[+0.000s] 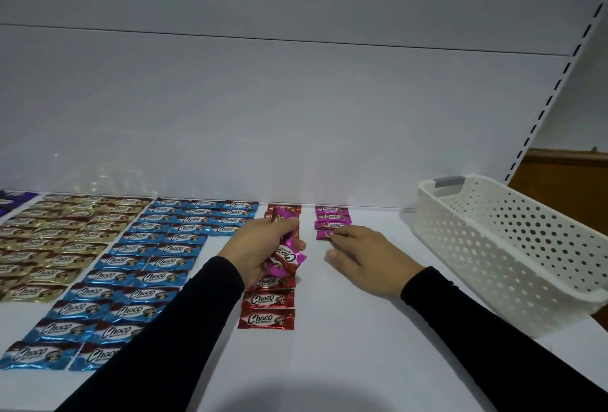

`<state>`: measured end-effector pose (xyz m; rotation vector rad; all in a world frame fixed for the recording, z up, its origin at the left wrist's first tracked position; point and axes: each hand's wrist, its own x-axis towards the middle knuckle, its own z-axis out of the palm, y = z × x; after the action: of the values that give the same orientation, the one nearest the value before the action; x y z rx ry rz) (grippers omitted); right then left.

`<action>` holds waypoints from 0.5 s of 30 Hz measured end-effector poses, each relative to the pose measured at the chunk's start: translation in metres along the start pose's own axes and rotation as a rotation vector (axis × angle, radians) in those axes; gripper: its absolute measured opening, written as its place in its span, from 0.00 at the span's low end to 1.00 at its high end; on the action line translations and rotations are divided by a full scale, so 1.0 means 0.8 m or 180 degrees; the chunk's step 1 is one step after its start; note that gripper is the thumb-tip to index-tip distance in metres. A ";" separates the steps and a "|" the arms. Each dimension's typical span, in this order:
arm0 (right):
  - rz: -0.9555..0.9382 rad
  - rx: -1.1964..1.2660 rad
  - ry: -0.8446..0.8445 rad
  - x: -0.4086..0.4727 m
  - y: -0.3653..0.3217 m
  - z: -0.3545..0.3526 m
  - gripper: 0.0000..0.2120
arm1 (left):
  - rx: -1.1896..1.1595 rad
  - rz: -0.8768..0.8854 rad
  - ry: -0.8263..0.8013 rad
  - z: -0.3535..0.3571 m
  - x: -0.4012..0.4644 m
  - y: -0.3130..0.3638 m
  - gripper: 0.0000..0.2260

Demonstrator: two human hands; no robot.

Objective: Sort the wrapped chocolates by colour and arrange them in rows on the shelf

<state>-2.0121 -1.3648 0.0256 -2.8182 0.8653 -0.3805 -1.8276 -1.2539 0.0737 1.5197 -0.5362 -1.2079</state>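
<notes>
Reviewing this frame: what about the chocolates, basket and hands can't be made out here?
- Purple chocolates: cut off by the left edge of the head view; count unknown.
- Red row: its middle is hidden behind the left hand and the bunch it holds.
- White basket: its wall hides the inside.
- Right hand: whether its fingertips pinch or just touch the nearest pink chocolate is unclear.

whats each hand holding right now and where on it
The left hand grips a bunch of pink chocolates around their middles. The right hand holds nothing; its fingertips touch the near end of the fourth pink chocolate in the row.
</notes>
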 end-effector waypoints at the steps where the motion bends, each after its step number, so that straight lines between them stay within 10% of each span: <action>1: -0.0015 0.0003 -0.0026 -0.001 0.000 0.000 0.21 | 0.0017 0.0034 0.0008 0.000 0.000 -0.001 0.11; 15: 0.1084 0.3688 0.0364 -0.021 -0.072 -0.034 0.03 | 0.0207 0.0823 0.0386 0.019 -0.009 -0.016 0.10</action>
<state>-2.0028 -1.3103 0.0621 -1.5769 0.7560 -0.6989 -1.8470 -1.2505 0.0663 1.5148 -0.6734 -0.9017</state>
